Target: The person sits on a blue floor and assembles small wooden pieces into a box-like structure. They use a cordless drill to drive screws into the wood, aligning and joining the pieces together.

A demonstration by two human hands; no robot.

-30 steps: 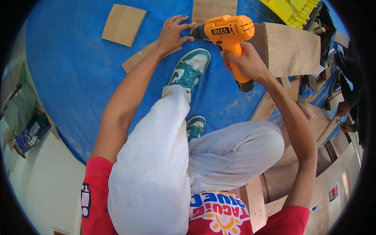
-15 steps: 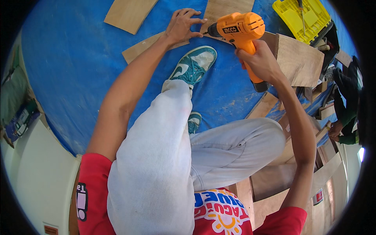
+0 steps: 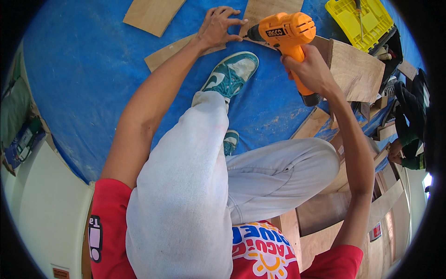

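My right hand [image 3: 312, 69] is wrapped round the grip of an orange cordless drill [image 3: 289, 31], which lies tilted with its black chuck [image 3: 253, 33] to the left. The chuck's tip meets the lower left corner of a plywood board [image 3: 265, 8], by a thin wood edge; the exact contact is too small to make out. Beside that corner is my left hand [image 3: 219, 27], its fingers spread. The index fingertip reaches the board's left edge and the thumb points toward the drill's tip. A curved wood piece [image 3: 169, 52] lies below my left wrist.
Blue sheeting [image 3: 83, 83] covers the floor. Another board [image 3: 154, 16] lies at the far left. A wooden box-like piece [image 3: 355, 72] and a yellow toolbox lid [image 3: 360, 23] are at right. Wood offcuts [image 3: 312, 123] lie beside my knee. Another person's hand [image 3: 395, 151] shows at far right.
Both hands and the drill keep nearly the same places. The drill's base and my right hand have risen slightly in the picture; the left hand has shifted very little.
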